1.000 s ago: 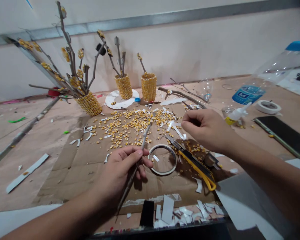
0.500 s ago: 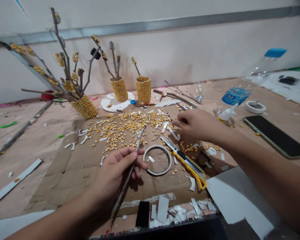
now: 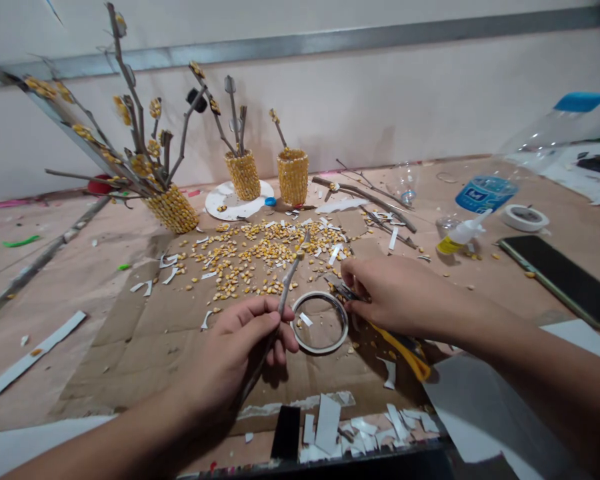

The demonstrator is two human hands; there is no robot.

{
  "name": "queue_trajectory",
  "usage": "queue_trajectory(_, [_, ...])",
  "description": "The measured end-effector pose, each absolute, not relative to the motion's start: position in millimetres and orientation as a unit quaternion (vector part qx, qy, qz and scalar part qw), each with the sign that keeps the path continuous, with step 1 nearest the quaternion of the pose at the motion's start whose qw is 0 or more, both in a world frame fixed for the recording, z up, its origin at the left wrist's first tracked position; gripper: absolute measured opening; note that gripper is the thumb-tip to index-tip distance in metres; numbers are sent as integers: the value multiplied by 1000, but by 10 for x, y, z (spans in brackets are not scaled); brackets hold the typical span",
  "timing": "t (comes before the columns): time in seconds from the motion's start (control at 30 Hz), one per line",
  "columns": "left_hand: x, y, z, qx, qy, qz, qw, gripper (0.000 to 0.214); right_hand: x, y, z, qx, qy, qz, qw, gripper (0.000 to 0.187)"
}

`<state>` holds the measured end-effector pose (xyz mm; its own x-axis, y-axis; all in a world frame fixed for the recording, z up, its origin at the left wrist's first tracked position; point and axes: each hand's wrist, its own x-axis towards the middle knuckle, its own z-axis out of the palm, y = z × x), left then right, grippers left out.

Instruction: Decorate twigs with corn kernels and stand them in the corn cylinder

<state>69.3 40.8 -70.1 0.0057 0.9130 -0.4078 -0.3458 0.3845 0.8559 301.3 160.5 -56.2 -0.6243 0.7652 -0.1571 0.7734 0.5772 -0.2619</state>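
Note:
Between the thumb and fingers of my left hand (image 3: 253, 337) is a thin brown twig (image 3: 291, 272), slanting up over the cardboard. My right hand (image 3: 385, 290) is closed on the front part of a yellow utility knife (image 3: 405, 353), whose metal tip shows by the fingertips. Whether the knife touches the cardboard is hidden under that hand. Close by both hands lies a roll of tape (image 3: 343, 330), flat on the cardboard sheet (image 3: 145, 353). Loose corn kernels (image 3: 260, 253) are scattered beyond the twig, with white paper scraps among them.
Three corn-covered cups (image 3: 173, 210) with twigs stand along the back left and centre, one on a white disc (image 3: 217, 200). To the right are a glue bottle (image 3: 463, 233), a plastic bottle (image 3: 487, 190), white tape (image 3: 525, 217) and a phone (image 3: 565, 280). Paper strips (image 3: 327, 423) lie in front.
My right hand has moved down and toward me from beside the kernels and taken hold of the utility knife. My left hand still holds the twig; the view has shifted slightly.

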Motion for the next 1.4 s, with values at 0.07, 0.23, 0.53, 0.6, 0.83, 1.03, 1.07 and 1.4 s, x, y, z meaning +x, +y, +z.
queue_trajectory(0.07, [690, 407, -699, 271, 516, 484, 653, 17, 3010, 1617, -561, 449, 873, -188, -3, 21])
queue_trajectory(0.23, [670, 408, -696, 248, 509, 485, 667, 15, 3027, 1729, -510, 502, 841, -197, -52, 28])
queue_trajectory(0.53, [661, 409, -660, 224, 533, 512, 635, 15, 2937, 1810, -613, 521, 848, -63, -77, 16])
queue_trajectory(0.6, [664, 430, -652, 212, 545, 530, 614, 14, 2818, 1705, -664, 395, 907, -90, -114, 22])
queue_trajectory(0.83, [681, 481, -665, 230, 566, 503, 611, 18, 2475, 1542, -805, 277, 950, -80, -124, 29])
queue_trajectory(1.03, [689, 457, -641, 257, 570, 491, 606, 19, 2340, 1625, -871, 345, 919, -147, -124, 26])
queue_trajectory(1.07, [695, 457, -634, 260, 571, 488, 607, 20, 2318, 1629, -884, 361, 910, -159, -126, 24])
queue_trajectory(1.4, [749, 430, -651, 306, 562, 465, 612, 22, 2254, 1638, -903, 378, 890, -222, -123, 12])
